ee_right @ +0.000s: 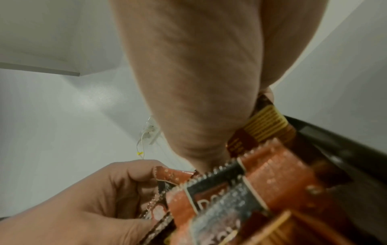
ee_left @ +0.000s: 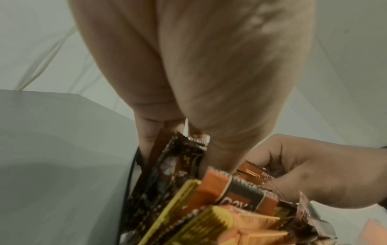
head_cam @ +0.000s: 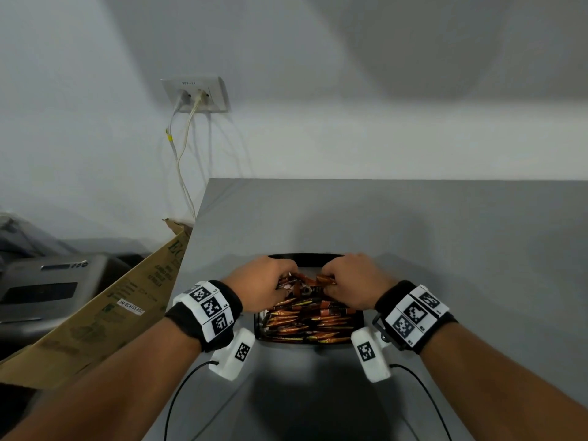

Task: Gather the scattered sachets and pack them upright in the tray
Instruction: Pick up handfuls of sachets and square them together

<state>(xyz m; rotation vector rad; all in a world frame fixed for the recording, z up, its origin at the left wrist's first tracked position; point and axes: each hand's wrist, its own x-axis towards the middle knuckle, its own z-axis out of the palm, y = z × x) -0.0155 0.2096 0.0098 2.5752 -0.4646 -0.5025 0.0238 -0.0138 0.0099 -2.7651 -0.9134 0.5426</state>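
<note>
A black tray sits on the grey table, packed with several orange and brown sachets standing on edge. Both hands are over its far half. My left hand grips a bunch of dark brown sachets between thumb and curled fingers. My right hand pinches orange sachets at their tops; one shows a yellow striped end. The tray's black rim shows beside the right hand. In each wrist view the other hand appears close by, fingers curled on sachets.
A cardboard box leans against the table's left edge, with a grey machine behind it. A wall socket with hanging cables is at the back left. Bare tabletop lies to the right and behind the tray.
</note>
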